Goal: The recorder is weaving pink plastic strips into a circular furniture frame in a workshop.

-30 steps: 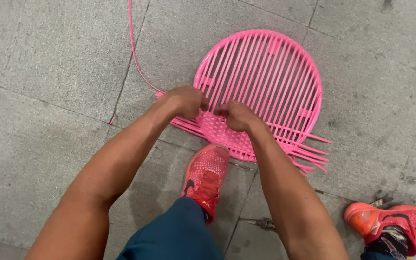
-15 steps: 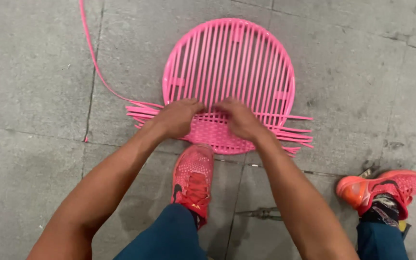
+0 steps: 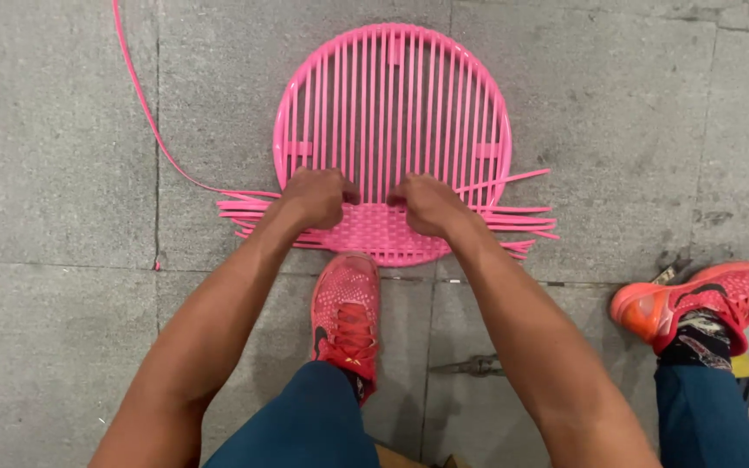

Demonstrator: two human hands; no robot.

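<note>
Weaving pink strips across a round pink frame [image 3: 392,113] lying flat on the grey paving [image 3: 45,130], just ahead of the red shoe [image 3: 346,308]. Woven band [image 3: 374,232] is covering only the near edge; judging by the bare ribs above, most of the frame is still waiting. Left hand [image 3: 314,198] and right hand [image 3: 426,206] are both curled, fingers pinching at the top weave row. Loose strip [image 3: 145,113] is trailing off to the upper left.

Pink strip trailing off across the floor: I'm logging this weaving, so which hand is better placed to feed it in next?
Probably the left hand: the long pink strip runs in from that side and ends beside it at the round pink frame. The right hand sits across the woven band.
</note>
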